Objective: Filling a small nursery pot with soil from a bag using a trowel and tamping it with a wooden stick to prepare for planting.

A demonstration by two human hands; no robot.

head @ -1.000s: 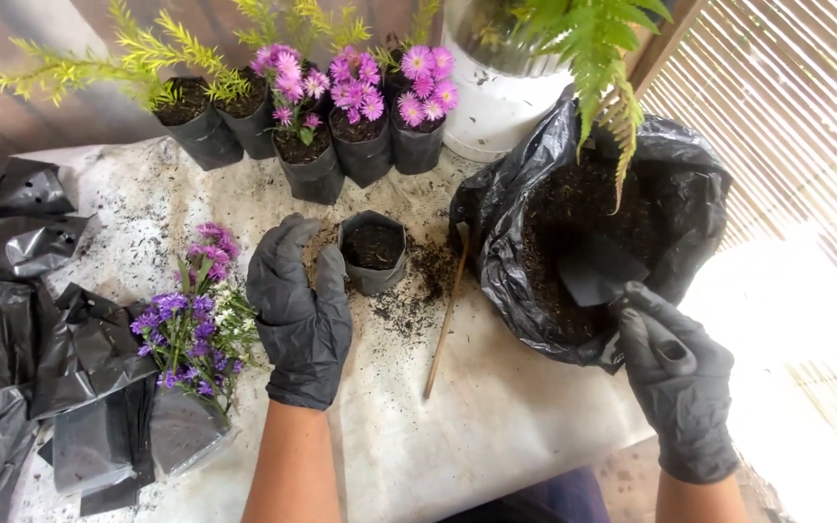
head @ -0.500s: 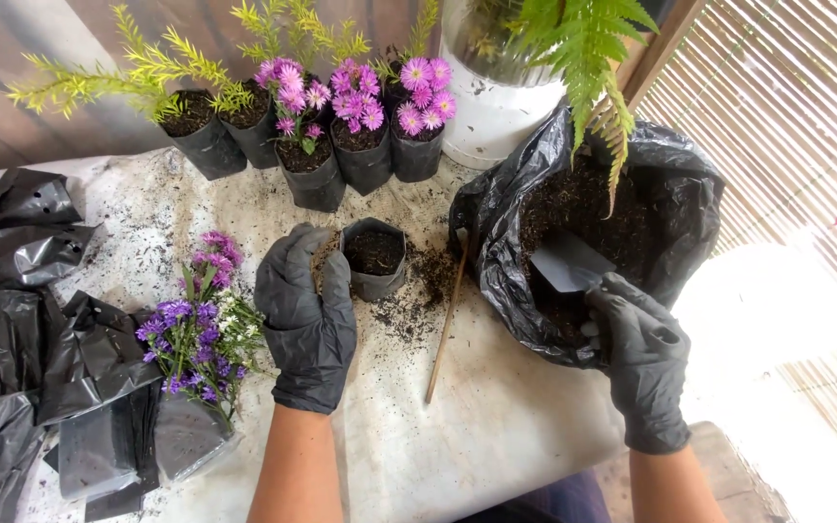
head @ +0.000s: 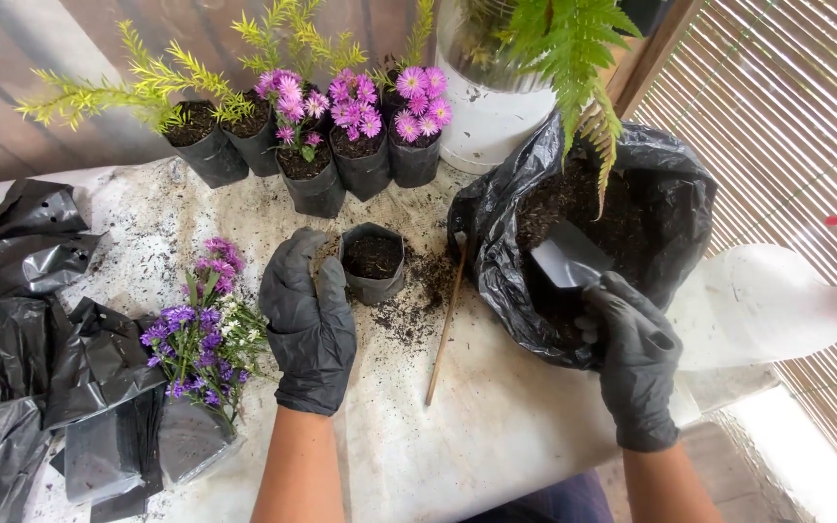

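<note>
**Scoop loaded, small pot waiting**

Far left, I see a heap of empty crumpled black plastic nursery bags (head: 21,320) lying on the soil-dusted white surface (head: 496,416). Beside them, a bunch of purple and white cut flowers (head: 201,329) lies in its own bag. Now my left hand (head: 307,315), in a black glove: its grip is curled against the side of the small black plastic pot bag (head: 373,261), steadying it upright; the pot looks partly filled with dark soil. A thin wooden stick (head: 446,324) lies just right of it. Behind stands a row of bagged pink-flowered seedlings (head: 360,126). On the right, my right hand (head: 636,358) has its grip clamped on the handle of a grey plastic scoop (head: 569,257), blade inside the big black plastic sack of soil (head: 593,242). I judge this the filling step; next calls for carrying the scoop level across to the pot. No labels are visible on any bag.
</note>
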